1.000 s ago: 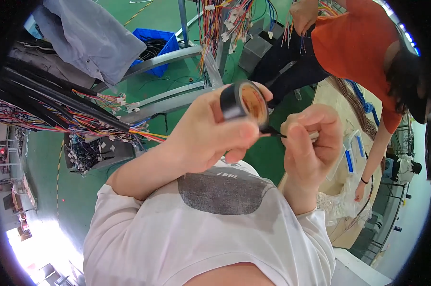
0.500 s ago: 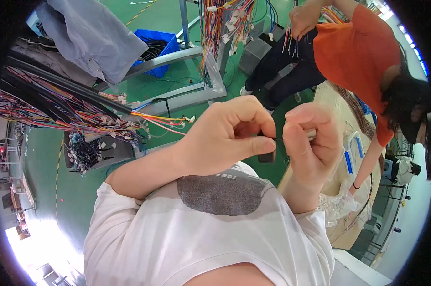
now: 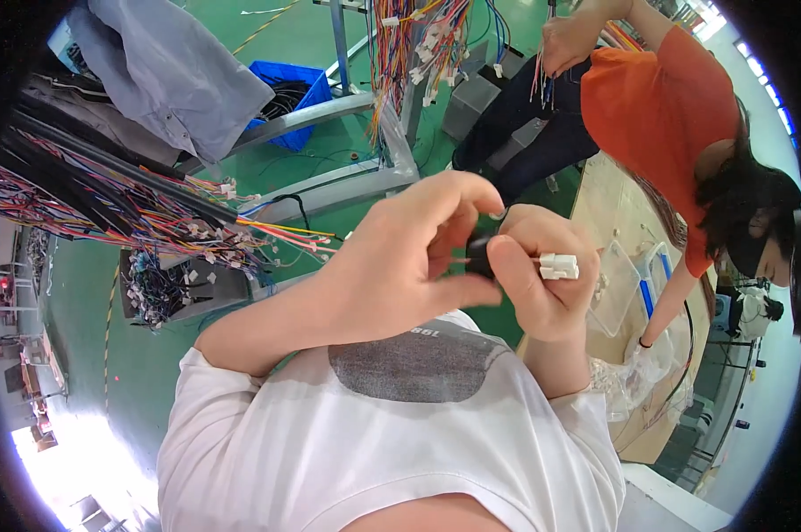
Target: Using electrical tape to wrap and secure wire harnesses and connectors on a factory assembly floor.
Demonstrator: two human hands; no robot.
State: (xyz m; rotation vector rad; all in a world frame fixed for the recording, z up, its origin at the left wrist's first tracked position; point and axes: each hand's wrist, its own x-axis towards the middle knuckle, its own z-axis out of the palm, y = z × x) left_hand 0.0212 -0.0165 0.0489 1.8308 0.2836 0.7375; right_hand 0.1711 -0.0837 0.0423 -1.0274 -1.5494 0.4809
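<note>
In front of my chest, my right hand (image 3: 547, 270) is closed, thumb against the curled index finger. A white plug connector (image 3: 559, 266) sticks out of it, with thin wires leading back under the thumb. Between my hands is a small black piece (image 3: 478, 256), apparently a roll of tape, pinched at my right thumb and fingertips. My left hand (image 3: 409, 253) has its thumb and index finger apart around that piece. Its other fingers curl round a thin pinkish wire (image 3: 459, 260) that runs toward the black piece. Their grip is partly hidden.
At left, a thick wire harness (image 3: 134, 195) with white connectors lies over a grey bin (image 3: 210, 288). Behind are a metal frame (image 3: 329, 199), a blue crate (image 3: 298, 93) and hanging wires (image 3: 396, 62). A co-worker in orange (image 3: 644, 111) handles wires beside a wooden table (image 3: 600, 208).
My left thumb and index finger have parted from the black piece, which is now at my right fingertips. My right hand has moved left and turned, bringing the white connector into fuller view.
</note>
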